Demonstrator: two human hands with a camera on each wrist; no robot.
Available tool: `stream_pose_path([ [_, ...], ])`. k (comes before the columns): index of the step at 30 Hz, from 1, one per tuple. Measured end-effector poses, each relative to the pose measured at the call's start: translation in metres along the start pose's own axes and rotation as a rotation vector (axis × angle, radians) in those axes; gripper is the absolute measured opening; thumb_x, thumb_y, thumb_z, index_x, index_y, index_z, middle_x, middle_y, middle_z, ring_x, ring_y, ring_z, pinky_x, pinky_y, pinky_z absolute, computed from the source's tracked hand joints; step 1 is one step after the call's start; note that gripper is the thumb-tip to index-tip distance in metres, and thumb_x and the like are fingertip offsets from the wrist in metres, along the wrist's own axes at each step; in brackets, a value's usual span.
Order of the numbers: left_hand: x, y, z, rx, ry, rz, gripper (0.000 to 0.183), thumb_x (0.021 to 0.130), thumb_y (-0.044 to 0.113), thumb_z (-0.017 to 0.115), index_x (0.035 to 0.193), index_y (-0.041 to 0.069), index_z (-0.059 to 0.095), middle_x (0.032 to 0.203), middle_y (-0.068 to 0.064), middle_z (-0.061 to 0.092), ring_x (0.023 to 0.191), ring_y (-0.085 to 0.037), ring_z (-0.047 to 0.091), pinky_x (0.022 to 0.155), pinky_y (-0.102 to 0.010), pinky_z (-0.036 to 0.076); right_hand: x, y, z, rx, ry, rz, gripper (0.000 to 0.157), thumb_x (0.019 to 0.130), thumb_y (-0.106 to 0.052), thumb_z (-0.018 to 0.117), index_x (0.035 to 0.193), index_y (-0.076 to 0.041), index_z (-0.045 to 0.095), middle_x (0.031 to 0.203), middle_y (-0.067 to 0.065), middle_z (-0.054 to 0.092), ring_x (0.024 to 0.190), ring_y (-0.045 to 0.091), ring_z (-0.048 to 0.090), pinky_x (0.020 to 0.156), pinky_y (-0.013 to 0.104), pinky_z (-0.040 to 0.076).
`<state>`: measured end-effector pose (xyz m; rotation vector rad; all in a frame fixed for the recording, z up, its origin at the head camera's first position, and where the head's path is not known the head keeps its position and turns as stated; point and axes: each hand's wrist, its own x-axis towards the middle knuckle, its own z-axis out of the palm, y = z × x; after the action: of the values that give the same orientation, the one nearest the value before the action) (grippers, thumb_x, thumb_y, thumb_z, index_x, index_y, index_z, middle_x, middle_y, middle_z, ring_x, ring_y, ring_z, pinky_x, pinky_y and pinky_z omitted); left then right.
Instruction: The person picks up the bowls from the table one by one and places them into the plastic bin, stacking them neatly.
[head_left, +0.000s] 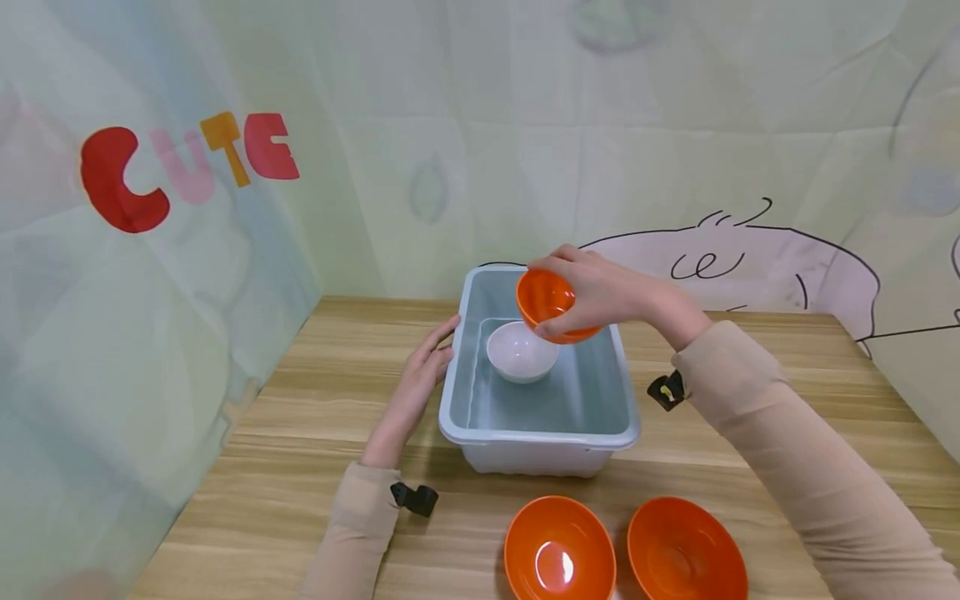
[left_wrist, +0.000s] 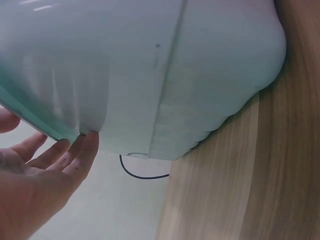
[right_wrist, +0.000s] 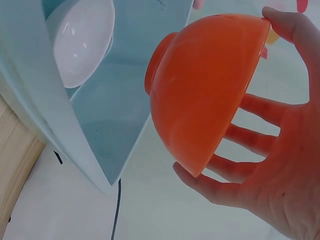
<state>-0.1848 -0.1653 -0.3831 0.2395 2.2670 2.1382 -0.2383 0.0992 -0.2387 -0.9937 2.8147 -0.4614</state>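
Observation:
An orange bowl (head_left: 546, 302) hangs tilted over the far right part of a blue-grey plastic tub (head_left: 540, 437). My right hand (head_left: 600, 287) grips it across the rim, thumb on one side and fingers on the other; the right wrist view shows the bowl's outside (right_wrist: 205, 90) and foot. Inside the tub a white bowl (head_left: 522, 354) stands upright, also partly seen as a white bowl (right_wrist: 85, 42) in the right wrist view. My left hand (head_left: 422, 375) rests its fairly straight fingers against the tub's left rim; the fingertips (left_wrist: 90, 140) touch the rim's outer side.
Two more orange bowls, a left one (head_left: 558, 550) and a right one (head_left: 686, 550), stand side by side on the wooden table (head_left: 315, 433) in front of the tub. A printed cloth backdrop (head_left: 450, 150) rises behind and to the left.

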Motion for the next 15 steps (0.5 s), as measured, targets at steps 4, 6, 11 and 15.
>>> stream_pose_path([
  [4,0.0,0.0,-0.001,-0.002,-0.001,0.001,0.048,0.1,0.019,0.038,0.147,0.025,0.039,0.151,-0.007,0.041,0.133,-0.03,0.048,0.106,-0.044,0.04,0.006,-0.001,0.0,0.0,-0.032,0.019,0.079,0.076,-0.045,0.07,0.145,-0.024,0.039,0.141,0.004,0.039,0.122,0.025,0.043,0.086,0.039,0.053],
  [6,0.0,0.0,0.0,-0.007,0.0,-0.001,0.048,0.1,0.019,0.038,0.147,0.025,0.039,0.15,-0.007,0.042,0.133,-0.03,0.048,0.106,-0.045,0.04,0.009,0.0,0.0,-0.001,-0.049,0.026,0.08,0.076,-0.046,0.069,0.146,-0.024,0.037,0.141,0.004,0.039,0.122,0.025,0.043,0.086,0.04,0.053],
  [11,0.0,0.0,0.001,-0.016,0.002,-0.005,0.048,0.1,0.017,0.038,0.147,0.025,0.039,0.151,-0.004,0.04,0.133,-0.028,0.048,0.106,-0.045,0.04,0.014,0.001,0.002,0.002,-0.068,0.043,0.081,0.076,-0.047,0.069,0.146,-0.023,0.037,0.14,0.004,0.039,0.121,0.025,0.044,0.086,0.04,0.053],
  [15,0.0,0.001,0.001,-0.014,0.007,-0.003,0.048,0.1,0.016,0.038,0.147,0.024,0.039,0.152,-0.002,0.039,0.134,-0.026,0.047,0.107,-0.044,0.04,0.02,0.002,0.005,0.011,-0.078,0.047,0.08,0.076,-0.048,0.069,0.145,-0.022,0.038,0.136,0.005,0.041,0.119,0.025,0.046,0.085,0.04,0.053],
])
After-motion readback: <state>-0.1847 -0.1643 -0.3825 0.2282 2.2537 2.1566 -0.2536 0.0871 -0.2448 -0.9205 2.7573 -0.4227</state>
